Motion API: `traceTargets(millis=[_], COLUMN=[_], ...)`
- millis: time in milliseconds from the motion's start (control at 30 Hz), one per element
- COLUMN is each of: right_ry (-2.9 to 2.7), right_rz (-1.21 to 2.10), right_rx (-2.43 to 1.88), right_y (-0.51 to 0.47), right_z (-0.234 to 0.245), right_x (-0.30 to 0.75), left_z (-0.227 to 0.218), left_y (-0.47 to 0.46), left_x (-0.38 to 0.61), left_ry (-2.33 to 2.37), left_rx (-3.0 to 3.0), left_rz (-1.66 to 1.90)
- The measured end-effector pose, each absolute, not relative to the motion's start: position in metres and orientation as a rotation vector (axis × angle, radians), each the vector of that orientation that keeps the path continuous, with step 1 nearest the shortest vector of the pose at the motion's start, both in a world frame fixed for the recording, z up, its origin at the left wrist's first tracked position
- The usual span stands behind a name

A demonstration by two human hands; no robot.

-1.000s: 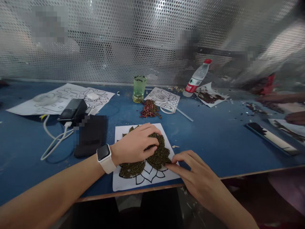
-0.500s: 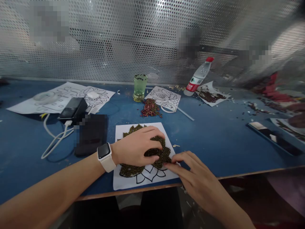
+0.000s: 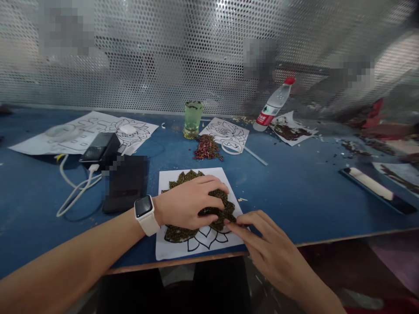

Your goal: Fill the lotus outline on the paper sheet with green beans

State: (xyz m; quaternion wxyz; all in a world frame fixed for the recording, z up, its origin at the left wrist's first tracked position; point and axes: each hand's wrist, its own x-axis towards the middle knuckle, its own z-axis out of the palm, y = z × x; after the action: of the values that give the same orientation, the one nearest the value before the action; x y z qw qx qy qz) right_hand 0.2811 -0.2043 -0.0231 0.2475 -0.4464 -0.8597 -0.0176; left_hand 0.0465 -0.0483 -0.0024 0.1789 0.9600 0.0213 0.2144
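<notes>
A white sheet [image 3: 163,250] with a black-outlined lotus drawing lies at the table's near edge. Small green beans [image 3: 183,233], apparently mung beans, cover most of the petals; the lowest petals are bare paper. My left hand [image 3: 193,203] rests palm down over the middle of the bean-covered flower, fingers spread and curved, hiding part of it. On that wrist is a watch [image 3: 144,207] with a pale band. At the flower's lower right edge, my right hand [image 3: 268,240] has thumb and forefinger drawn close together at the beans; anything between their tips is too small to make out.
Beyond the sheet are a pile of reddish seeds [image 3: 207,147], a green-tinted cup [image 3: 193,115], a tape roll [image 3: 231,147] and a tilted bottle [image 3: 273,107]. A black device [image 3: 126,183] and white cable [image 3: 70,205] lie left, a phone [image 3: 376,189] right. Perforated metal [image 3: 147,56] stands behind.
My right thumb has shifted slightly at the petal's edge. My left hand stays almost still on the sheet. At far right, a person's hand has moved away from above the phone.
</notes>
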Motion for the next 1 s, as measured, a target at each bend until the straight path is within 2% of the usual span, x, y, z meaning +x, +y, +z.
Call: traceTargets(millis=[267,500,667,1000], right_ry=[-2.302,-1.908,-1.844,-1.885], right_rz=[0.074,0.274,0.383,0.245], right_rx=[-1.237,-1.430,-1.434,-1.325], right_y=[-0.205,-0.205,-0.204,-0.201], right_z=[-0.024,-0.025,-0.027,-0.032], right_x=[0.280,0.275,0.269,0.266], left_z=[0.001,0.002,0.005,0.002], left_y=[-0.050,-0.050,-0.049,-0.048], left_x=[0.048,0.048,0.049,0.047], left_ry=[-0.098,-0.117,-0.080,0.020], left_rx=[2.615,2.624,2.632,2.468], left_rz=[0.612,0.538,0.431,0.509])
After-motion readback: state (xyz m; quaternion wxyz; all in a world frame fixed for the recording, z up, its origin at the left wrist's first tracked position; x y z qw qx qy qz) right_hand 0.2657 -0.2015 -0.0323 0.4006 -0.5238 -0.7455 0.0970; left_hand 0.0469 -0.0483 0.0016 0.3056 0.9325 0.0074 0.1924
